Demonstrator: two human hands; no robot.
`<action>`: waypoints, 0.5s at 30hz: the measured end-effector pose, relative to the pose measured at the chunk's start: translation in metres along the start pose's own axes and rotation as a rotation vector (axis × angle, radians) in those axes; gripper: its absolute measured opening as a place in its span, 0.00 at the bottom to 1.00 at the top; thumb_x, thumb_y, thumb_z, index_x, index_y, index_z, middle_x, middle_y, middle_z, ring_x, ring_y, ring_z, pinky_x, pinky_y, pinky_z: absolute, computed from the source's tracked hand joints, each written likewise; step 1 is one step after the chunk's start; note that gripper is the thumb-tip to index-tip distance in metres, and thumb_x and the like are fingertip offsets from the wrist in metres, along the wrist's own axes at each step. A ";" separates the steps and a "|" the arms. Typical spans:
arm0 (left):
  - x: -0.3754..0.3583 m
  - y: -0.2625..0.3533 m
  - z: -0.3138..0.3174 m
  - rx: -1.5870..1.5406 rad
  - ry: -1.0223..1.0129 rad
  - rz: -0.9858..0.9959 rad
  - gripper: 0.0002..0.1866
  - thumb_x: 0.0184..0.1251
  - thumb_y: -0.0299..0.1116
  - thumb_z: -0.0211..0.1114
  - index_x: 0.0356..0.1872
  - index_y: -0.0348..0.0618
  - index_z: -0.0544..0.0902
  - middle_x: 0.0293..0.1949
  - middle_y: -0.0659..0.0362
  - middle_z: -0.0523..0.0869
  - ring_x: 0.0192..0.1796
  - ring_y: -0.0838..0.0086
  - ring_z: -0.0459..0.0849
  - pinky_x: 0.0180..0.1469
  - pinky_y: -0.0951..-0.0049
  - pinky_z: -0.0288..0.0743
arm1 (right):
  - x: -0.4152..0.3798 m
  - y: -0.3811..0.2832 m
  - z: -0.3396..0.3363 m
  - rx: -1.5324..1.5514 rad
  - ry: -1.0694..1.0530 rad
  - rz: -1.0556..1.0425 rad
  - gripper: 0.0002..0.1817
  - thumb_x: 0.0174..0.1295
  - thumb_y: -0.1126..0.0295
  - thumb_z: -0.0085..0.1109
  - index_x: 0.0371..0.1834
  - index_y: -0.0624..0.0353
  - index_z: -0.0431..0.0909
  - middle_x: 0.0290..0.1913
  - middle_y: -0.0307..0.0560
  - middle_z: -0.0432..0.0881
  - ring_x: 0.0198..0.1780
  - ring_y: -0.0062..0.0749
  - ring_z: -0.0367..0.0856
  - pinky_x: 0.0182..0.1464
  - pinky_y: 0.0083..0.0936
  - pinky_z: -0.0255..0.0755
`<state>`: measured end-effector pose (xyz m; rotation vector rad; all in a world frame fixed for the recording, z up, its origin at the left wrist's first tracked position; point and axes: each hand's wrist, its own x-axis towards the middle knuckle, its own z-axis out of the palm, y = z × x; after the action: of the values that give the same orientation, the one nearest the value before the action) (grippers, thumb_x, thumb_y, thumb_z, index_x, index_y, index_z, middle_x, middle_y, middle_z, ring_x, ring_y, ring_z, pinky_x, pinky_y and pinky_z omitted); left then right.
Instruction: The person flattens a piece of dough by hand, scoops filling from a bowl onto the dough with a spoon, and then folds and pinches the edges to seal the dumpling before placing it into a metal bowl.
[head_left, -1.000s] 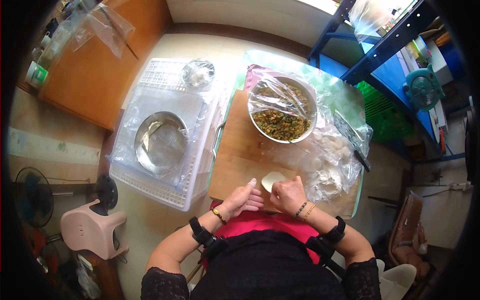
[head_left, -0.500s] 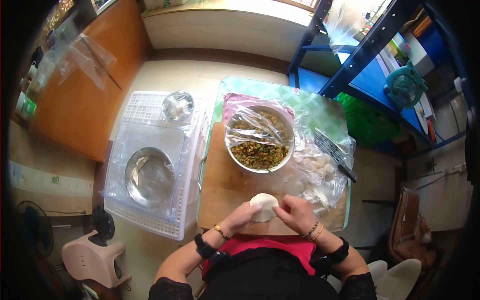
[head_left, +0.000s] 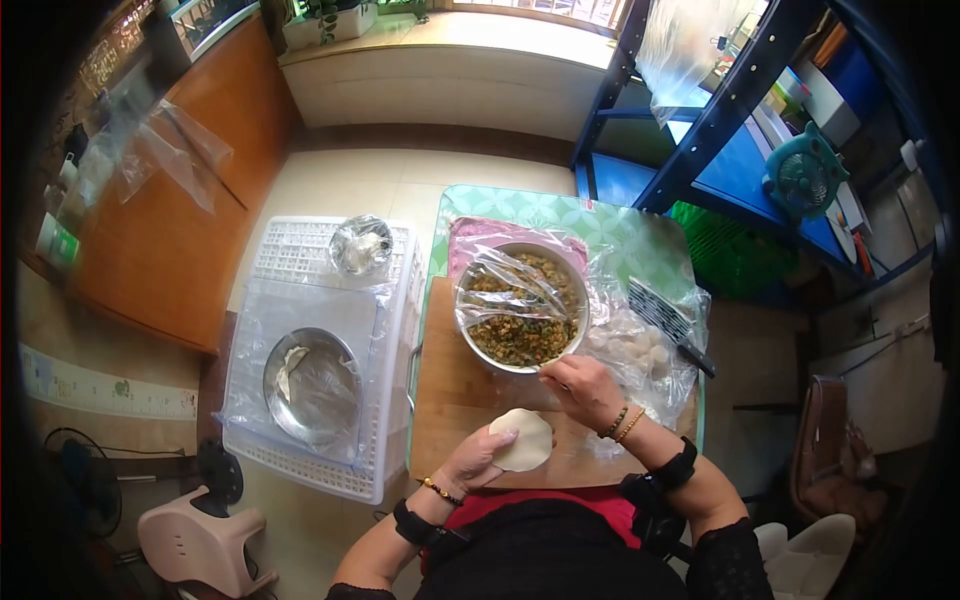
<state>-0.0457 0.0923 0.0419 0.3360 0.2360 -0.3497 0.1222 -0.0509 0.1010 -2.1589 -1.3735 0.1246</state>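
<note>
A round, flat dough wrapper (head_left: 523,441) rests in my left hand (head_left: 477,457), thumb on top, low over the wooden board (head_left: 445,360). My right hand (head_left: 583,388) is closed at the near right rim of a metal bowl (head_left: 520,340) of chopped green and yellow filling; what its fingers pinch is too small to make out. Clear plastic film (head_left: 505,283) lies across part of the bowl. Right of the bowl, pale dough pieces (head_left: 650,350) lie under plastic, beside a black-handled knife (head_left: 690,350).
To the left, a white crate (head_left: 270,245) carries a metal plate (head_left: 315,420) with a folded dough piece and a small plastic-covered bowl (head_left: 360,246). A blue shelf (head_left: 730,170) stands at the back right. A pink stool (head_left: 190,530) is at the lower left.
My right hand has left the wrapper and moved up to the bowl's rim. My left hand still holds the wrapper, now slightly lower. The camera view has shifted a little.
</note>
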 end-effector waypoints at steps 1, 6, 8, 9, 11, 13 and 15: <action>-0.003 0.000 0.001 0.004 0.028 0.029 0.26 0.71 0.31 0.59 0.67 0.36 0.66 0.62 0.45 0.76 0.65 0.55 0.76 0.70 0.56 0.68 | 0.001 -0.004 -0.008 0.001 -0.005 -0.001 0.05 0.59 0.72 0.64 0.37 0.57 0.80 0.31 0.48 0.81 0.34 0.45 0.82 0.36 0.36 0.75; -0.006 0.003 -0.003 -0.128 -0.015 0.044 0.25 0.71 0.32 0.59 0.65 0.37 0.67 0.62 0.45 0.76 0.65 0.54 0.76 0.70 0.55 0.69 | 0.005 -0.026 -0.058 -0.096 0.059 -0.023 0.04 0.58 0.72 0.64 0.33 0.56 0.78 0.28 0.46 0.78 0.31 0.43 0.80 0.34 0.35 0.73; -0.005 0.004 -0.003 -0.135 -0.025 0.026 0.24 0.71 0.33 0.60 0.65 0.38 0.68 0.62 0.45 0.76 0.65 0.53 0.76 0.70 0.55 0.69 | 0.006 -0.025 -0.065 -0.126 0.054 0.040 0.03 0.60 0.72 0.62 0.32 0.57 0.77 0.28 0.47 0.78 0.31 0.44 0.80 0.34 0.36 0.73; -0.004 0.003 -0.004 -0.139 -0.012 0.018 0.24 0.71 0.34 0.60 0.65 0.38 0.68 0.61 0.45 0.77 0.65 0.54 0.76 0.70 0.55 0.68 | 0.007 -0.024 -0.065 -0.129 0.053 0.041 0.03 0.60 0.72 0.62 0.32 0.57 0.77 0.28 0.47 0.78 0.31 0.44 0.80 0.34 0.36 0.73; -0.002 0.003 -0.004 -0.143 0.000 0.009 0.23 0.72 0.34 0.60 0.64 0.38 0.68 0.61 0.45 0.77 0.64 0.54 0.76 0.70 0.55 0.68 | 0.008 -0.019 -0.060 -0.182 0.049 0.079 0.03 0.61 0.72 0.60 0.32 0.58 0.77 0.27 0.49 0.78 0.30 0.46 0.80 0.34 0.37 0.73; -0.001 0.002 -0.005 -0.142 0.005 0.012 0.22 0.73 0.35 0.58 0.64 0.37 0.69 0.61 0.45 0.77 0.64 0.54 0.77 0.71 0.56 0.68 | 0.010 -0.015 -0.050 -0.162 0.064 0.101 0.04 0.62 0.72 0.60 0.31 0.59 0.76 0.27 0.50 0.78 0.30 0.47 0.80 0.33 0.37 0.73; -0.003 0.002 -0.007 -0.150 0.020 0.013 0.22 0.74 0.36 0.57 0.64 0.37 0.69 0.61 0.45 0.77 0.64 0.54 0.77 0.71 0.57 0.68 | 0.012 -0.013 -0.037 -0.138 0.077 0.122 0.05 0.63 0.72 0.59 0.31 0.60 0.76 0.27 0.51 0.78 0.30 0.47 0.80 0.32 0.37 0.73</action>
<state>-0.0489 0.0970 0.0368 0.1929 0.2778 -0.3136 0.1313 -0.0517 0.1416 -2.3363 -1.2394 -0.0077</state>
